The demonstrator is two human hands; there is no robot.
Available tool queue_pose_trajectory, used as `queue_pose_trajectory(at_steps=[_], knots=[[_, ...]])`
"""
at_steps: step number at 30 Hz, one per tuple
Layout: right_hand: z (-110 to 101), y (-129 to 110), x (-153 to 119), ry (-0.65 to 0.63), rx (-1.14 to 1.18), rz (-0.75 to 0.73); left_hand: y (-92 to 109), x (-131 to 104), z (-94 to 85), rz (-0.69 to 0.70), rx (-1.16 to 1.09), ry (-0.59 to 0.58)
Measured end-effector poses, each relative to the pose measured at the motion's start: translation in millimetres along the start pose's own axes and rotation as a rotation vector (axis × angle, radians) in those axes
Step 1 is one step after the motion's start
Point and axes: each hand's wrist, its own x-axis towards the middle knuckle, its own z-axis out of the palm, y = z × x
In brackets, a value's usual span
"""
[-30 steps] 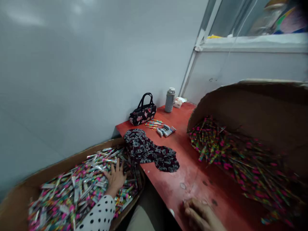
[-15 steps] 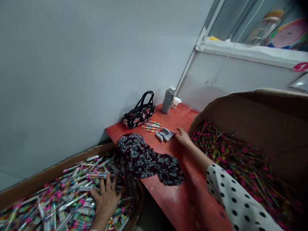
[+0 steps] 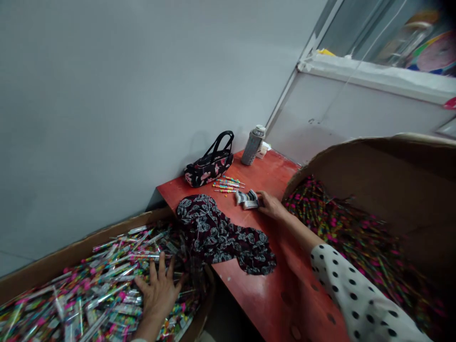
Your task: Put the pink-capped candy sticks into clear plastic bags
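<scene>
My left hand point(image 3: 159, 289) lies spread, palm down, over a heap of wrapped sticks with bright beads point(image 3: 117, 270) in a cardboard box at the lower left. My right hand point(image 3: 272, 207) reaches across the red table point(image 3: 245, 294), its thumb and fingers closed at the near edge of a small grey-and-white striped knitted piece point(image 3: 248, 199). Just beyond it lie several sticks with coloured beads point(image 3: 228, 183). A dark cloth with pale leaf shapes point(image 3: 221, 232) is crumpled on the table between my hands.
A black floral handbag point(image 3: 209, 167) and a grey bottle point(image 3: 253, 145) stand at the table's back, with a small white box point(image 3: 262, 150) beside the bottle. On the right, a large cardboard box point(image 3: 384, 175) holds a heap of colourful sticks point(image 3: 342, 232). A wall point(image 3: 107, 95) rises behind.
My right hand has moved slightly forward onto the striped knitted piece, which has shifted a little. My left hand stays spread over the heap. The view has turned slightly.
</scene>
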Motion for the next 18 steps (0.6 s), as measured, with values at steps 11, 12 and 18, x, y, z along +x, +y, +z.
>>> queue_pose_trajectory(at_steps=[11,12,18], knots=[[29.0,-2.5,-56.1,0.317,-0.062,0.110,13.6,-15.8,-77.1,0.261,-0.267,0.518],[30.9,-4.0,-56.3,0.324,-0.076,0.114,25.9,-14.1,-93.5,0.351,-0.339,0.584],[30.8,-13.2,-61.2,0.304,-0.150,0.107,156.2,48.6,-156.2,0.960,-0.435,0.439]])
